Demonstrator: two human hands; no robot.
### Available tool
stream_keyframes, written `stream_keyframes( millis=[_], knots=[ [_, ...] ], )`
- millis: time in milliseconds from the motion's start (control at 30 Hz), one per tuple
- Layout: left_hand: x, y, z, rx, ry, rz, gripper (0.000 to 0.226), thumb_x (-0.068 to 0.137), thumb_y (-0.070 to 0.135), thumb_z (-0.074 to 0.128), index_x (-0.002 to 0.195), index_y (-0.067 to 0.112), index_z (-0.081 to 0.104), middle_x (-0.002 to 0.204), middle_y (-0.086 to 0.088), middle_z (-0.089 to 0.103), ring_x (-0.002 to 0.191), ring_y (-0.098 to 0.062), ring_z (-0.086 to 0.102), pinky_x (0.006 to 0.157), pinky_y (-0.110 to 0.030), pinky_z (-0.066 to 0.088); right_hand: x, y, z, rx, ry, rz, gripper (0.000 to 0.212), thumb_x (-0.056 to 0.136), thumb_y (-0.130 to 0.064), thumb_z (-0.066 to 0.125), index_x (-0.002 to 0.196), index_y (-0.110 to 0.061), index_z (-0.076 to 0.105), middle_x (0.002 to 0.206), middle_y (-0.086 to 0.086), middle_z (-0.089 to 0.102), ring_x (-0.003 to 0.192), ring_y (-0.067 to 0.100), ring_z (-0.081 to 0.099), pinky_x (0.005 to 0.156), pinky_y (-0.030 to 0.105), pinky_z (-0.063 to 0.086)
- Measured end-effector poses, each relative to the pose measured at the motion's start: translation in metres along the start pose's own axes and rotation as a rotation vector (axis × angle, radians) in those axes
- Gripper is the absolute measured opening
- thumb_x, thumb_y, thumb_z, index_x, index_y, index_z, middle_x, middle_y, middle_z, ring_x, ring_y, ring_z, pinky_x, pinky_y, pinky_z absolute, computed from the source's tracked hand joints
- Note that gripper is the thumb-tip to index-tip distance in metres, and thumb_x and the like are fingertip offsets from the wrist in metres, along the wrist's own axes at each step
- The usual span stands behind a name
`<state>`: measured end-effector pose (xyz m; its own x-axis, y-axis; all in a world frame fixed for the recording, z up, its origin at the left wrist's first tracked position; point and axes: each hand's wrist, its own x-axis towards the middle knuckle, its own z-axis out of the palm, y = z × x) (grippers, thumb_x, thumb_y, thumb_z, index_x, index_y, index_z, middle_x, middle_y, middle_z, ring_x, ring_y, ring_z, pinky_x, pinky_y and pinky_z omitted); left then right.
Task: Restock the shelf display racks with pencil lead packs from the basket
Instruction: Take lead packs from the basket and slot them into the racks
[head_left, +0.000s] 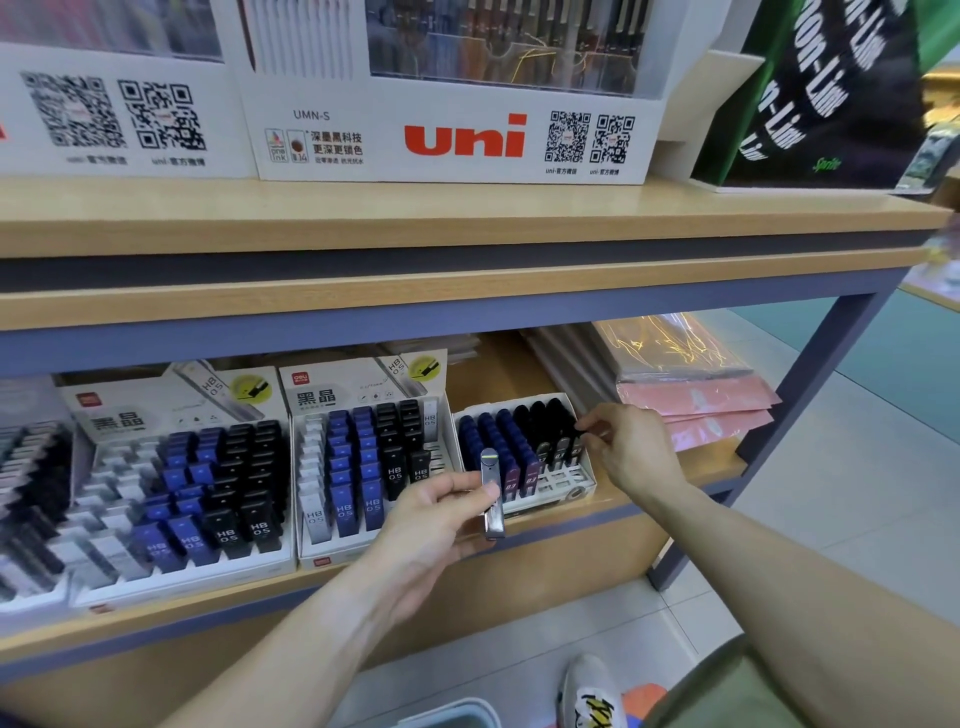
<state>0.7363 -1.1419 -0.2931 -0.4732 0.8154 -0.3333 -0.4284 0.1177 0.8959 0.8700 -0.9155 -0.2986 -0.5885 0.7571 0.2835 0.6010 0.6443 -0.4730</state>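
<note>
Bright, even indoor light fills the scene, with no hard shadows. The lower shelf (545, 364) sits in soft shade under the board above it. Glare streaks the plastic wrap on the pink packs (691, 374) and glints off the top of the lead pack (491, 493) held at centre. Wide-angle distortion bows the shelf edges and stretches the forearms near the bottom. The far left racks (31, 499) and the top corners are smeared and blurred; the centre is sharp.
</note>
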Motion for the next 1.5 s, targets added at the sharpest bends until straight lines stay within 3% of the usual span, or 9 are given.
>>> stream_keyframes(
  millis=[200,300,400,533,733,900,1167,1300,1500],
  knots=[
    [-0.003,0.0,-0.003,-0.018,-0.024,0.001,0.03,0.09,-0.004,0.071,0.117,0.008,0.067,0.107,-0.017,0.076,0.092,-0.022,0.074,0.079,-0.031,0.062,-0.006,-0.032,-0.022,0.034,0.087,0.018,0.018,0.086,-0.009,0.067,0.096,-0.022,0.07,0.085,-0.005,0.073,0.078,0.02,0.069,0.067,0.032,0.057],
    [0.0,-0.002,-0.004,-0.004,-0.049,-0.004,0.037,0.087,-0.006,0.074,0.12,0.009,0.07,0.105,-0.014,0.077,0.094,-0.021,0.074,0.086,-0.032,0.06,-0.026,-0.062,-0.036,0.567,-0.252,0.133,0.02,0.091,-0.005,0.069,0.103,-0.02,0.073,0.091,0.001,0.077,0.079,0.025,0.072,0.068,0.028,0.058],
    [0.003,-0.004,0.0,-0.109,-0.088,-0.032,0.035,0.089,-0.007,0.07,0.121,0.007,0.069,0.111,-0.02,0.075,0.097,-0.026,0.073,0.085,-0.033,0.06,-0.037,-0.07,-0.036,0.686,-0.539,0.033,0.026,0.091,-0.003,0.071,0.108,-0.021,0.076,0.108,-0.001,0.077,0.091,0.025,0.073,0.082,0.03,0.058],
    [0.006,-0.005,0.005,-0.197,-0.116,-0.066,0.031,0.093,-0.007,0.063,0.122,0.001,0.067,0.112,-0.023,0.074,0.092,-0.025,0.072,0.086,-0.033,0.059,-0.031,-0.067,-0.032,0.728,-0.496,0.051,0.02,0.083,-0.006,0.081,0.102,-0.014,0.077,0.102,0.006,0.078,0.096,0.027,0.074,0.095,0.04,0.058],
    [0.007,-0.008,0.004,-0.124,-0.139,-0.061,0.029,0.1,0.002,0.059,0.128,-0.001,0.064,0.114,-0.019,0.075,0.106,-0.028,0.073,0.089,-0.031,0.058,-0.032,-0.062,-0.035,0.727,-0.356,0.129,0.027,0.074,-0.014,0.09,0.093,-0.007,0.072,0.078,0.008,0.075,0.071,0.017,0.072,0.07,0.024,0.056],
    [0.006,-0.011,0.008,-0.118,-0.152,-0.043,0.029,0.101,0.003,0.058,0.13,0.001,0.063,0.116,-0.018,0.075,0.109,-0.03,0.073,0.095,-0.034,0.058,-0.032,-0.059,-0.041,0.792,-0.405,0.096,0.023,0.079,-0.004,0.084,0.1,-0.006,0.074,0.087,0.016,0.076,0.08,0.023,0.075,0.073,0.022,0.057],
    [0.009,-0.015,0.004,0.549,0.033,0.287,0.033,0.102,0.018,0.06,0.131,0.033,0.06,0.097,0.008,0.074,0.089,-0.013,0.073,0.091,-0.039,0.059,-0.015,-0.029,-0.05,0.447,-0.11,-0.041,0.02,0.081,-0.001,0.082,0.089,-0.019,0.077,0.084,-0.001,0.076,0.079,0.013,0.071,0.076,0.02,0.057],
    [0.008,-0.017,0.001,0.828,0.057,0.413,0.048,0.102,0.025,0.058,0.142,0.047,0.045,0.107,0.019,0.062,0.088,0.0,0.065,0.078,-0.021,0.054,-0.013,-0.021,-0.038,0.241,-0.078,-0.121,0.022,0.082,-0.003,0.079,0.087,-0.024,0.075,0.08,-0.012,0.073,0.076,0.001,0.068,0.075,0.017,0.056],
    [0.006,-0.023,-0.002,0.982,0.034,0.389,0.066,0.102,0.026,0.058,0.156,0.046,0.026,0.117,0.023,0.053,0.091,-0.002,0.062,0.095,-0.026,0.051,-0.008,-0.02,-0.016,0.098,-0.157,-0.199,0.026,0.084,-0.004,0.077,0.087,-0.03,0.074,0.081,-0.014,0.072,0.077,-0.003,0.066,0.069,0.003,0.046]
  ],
)
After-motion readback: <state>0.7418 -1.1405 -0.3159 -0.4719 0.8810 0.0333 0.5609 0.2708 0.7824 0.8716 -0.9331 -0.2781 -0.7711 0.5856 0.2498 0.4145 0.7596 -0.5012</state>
